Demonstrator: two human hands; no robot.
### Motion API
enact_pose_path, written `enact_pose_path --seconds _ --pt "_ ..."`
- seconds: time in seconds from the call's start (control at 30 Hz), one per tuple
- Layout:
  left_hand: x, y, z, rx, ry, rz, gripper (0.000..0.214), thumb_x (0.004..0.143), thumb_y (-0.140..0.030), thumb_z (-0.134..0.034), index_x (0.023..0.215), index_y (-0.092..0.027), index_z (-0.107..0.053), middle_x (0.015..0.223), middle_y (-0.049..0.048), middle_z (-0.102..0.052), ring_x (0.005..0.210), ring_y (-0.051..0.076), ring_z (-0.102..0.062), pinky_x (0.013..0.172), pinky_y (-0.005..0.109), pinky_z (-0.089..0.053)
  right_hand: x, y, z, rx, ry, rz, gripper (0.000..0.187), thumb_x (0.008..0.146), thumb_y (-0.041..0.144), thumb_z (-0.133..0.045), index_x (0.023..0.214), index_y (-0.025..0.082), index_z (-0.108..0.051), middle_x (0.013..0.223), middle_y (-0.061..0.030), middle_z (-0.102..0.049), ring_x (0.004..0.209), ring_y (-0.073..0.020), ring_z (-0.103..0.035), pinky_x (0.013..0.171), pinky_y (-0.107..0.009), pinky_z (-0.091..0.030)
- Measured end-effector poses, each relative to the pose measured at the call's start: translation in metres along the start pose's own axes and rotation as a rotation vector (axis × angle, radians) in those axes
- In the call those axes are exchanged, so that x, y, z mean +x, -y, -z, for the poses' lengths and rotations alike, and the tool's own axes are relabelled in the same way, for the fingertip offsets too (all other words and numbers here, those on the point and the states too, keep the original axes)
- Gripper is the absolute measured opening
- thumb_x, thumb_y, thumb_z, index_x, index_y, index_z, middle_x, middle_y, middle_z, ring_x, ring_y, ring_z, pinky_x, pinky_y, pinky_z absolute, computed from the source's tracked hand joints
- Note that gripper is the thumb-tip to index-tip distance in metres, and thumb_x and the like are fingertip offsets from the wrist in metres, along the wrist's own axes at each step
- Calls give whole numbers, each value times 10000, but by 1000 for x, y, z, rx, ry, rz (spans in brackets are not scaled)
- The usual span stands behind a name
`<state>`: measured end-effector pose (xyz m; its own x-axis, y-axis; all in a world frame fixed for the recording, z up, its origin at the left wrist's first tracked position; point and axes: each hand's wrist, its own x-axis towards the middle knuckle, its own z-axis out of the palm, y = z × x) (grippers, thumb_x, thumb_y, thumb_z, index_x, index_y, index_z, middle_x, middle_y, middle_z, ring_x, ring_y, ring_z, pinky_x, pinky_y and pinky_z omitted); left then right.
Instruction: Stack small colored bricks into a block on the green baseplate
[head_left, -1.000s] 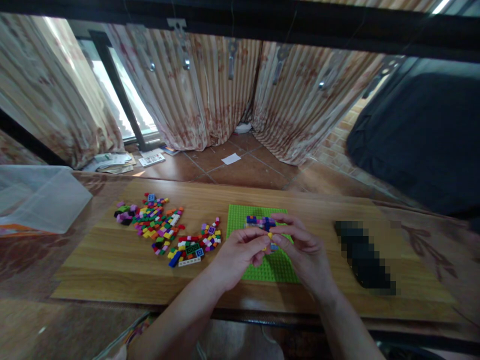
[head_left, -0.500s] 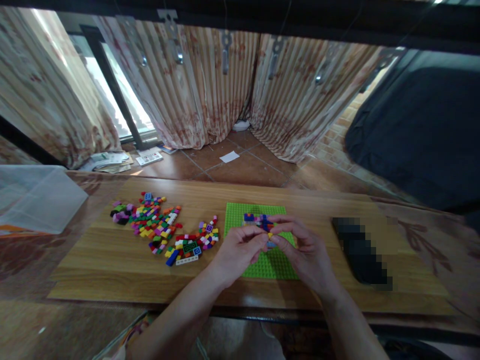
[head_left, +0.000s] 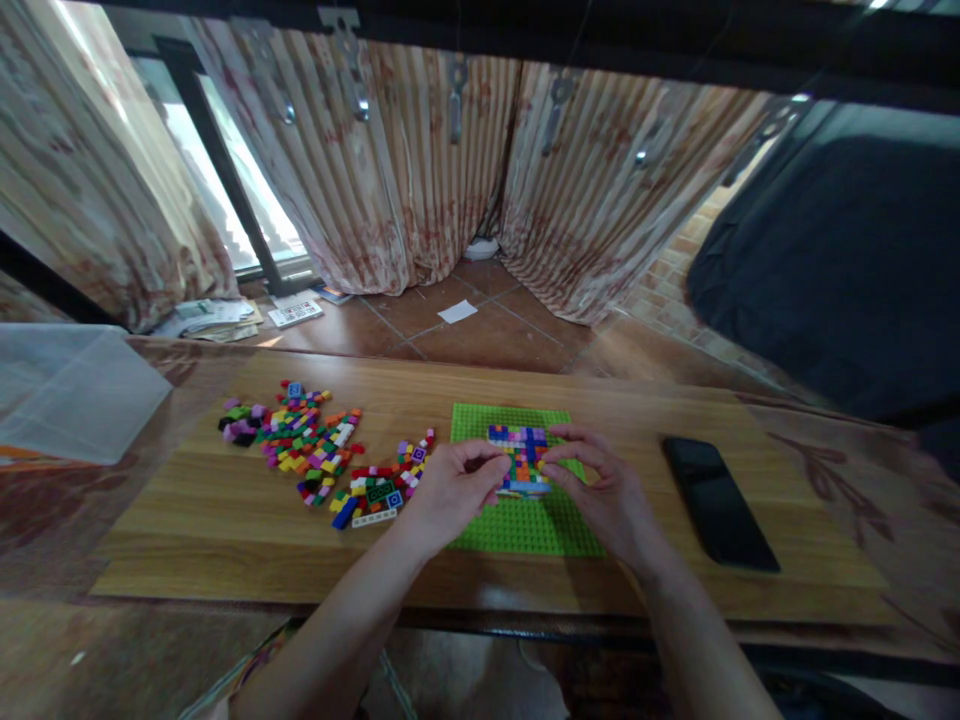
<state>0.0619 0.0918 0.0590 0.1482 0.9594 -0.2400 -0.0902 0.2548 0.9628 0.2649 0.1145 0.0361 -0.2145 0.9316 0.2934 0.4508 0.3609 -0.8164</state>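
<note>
A green baseplate (head_left: 525, 525) lies on the wooden board in front of me. On it stands a flat patch of small coloured bricks (head_left: 521, 458). My left hand (head_left: 450, 490) rests at the patch's left edge, its fingertips pinched against the bricks. My right hand (head_left: 600, 490) is at the right edge, with thumb and forefinger pressed to the patch. I cannot make out whether either hand holds a loose brick. A heap of loose coloured bricks (head_left: 322, 455) is spread to the left of the plate.
A black phone (head_left: 718, 503) lies flat to the right of the baseplate. A clear plastic box (head_left: 71, 395) stands at the far left. The wooden board (head_left: 225, 530) rests on a brown table. Curtains and a tiled floor lie beyond.
Both hands have come down from holding bricks above the plate to the sides of the brick patch, which now shows between them.
</note>
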Motion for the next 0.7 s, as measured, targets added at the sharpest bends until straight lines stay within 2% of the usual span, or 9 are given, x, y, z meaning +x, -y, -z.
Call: enact_pose_path --seconds 0.17,0.3,0.47,0.7 --pt "-2 -2 0 72 37 -52 256 800 -398 -633 740 -154 -684 498 -57 -488 439 63 -398 457 194 -302 0 -2 -4 -31 -14 1 95 829 364 -683 855 289 -734 1156 -46 -631 1118 -235 -572 1014 -479 -409" --pt "-2 -3 1 132 64 -90 276 818 -410 -615 745 -155 -691 530 -48 -494 474 73 -422 477 198 -304 0 -2 -8 33 -67 -58 91 796 352 -702 802 268 -736 1107 -51 -644 1073 -227 -598 982 -456 -432" --pt "-1 -2 2 144 73 -91 280 815 -417 -611 760 -156 -697 552 -45 -504 480 79 -423 481 202 -317 3 4 -17 331 -127 -296 142 661 358 -786 700 234 -731 1044 -62 -680 1027 -244 -620 838 -396 -500" --pt "-1 -2 2 170 79 -88 268 822 -398 -607 746 -155 -691 555 -41 -511 485 79 -432 475 195 -311 5 10 -25 628 -209 -487 173 527 291 -847 617 219 -718 952 -45 -717 903 -215 -642 823 -380 -492"
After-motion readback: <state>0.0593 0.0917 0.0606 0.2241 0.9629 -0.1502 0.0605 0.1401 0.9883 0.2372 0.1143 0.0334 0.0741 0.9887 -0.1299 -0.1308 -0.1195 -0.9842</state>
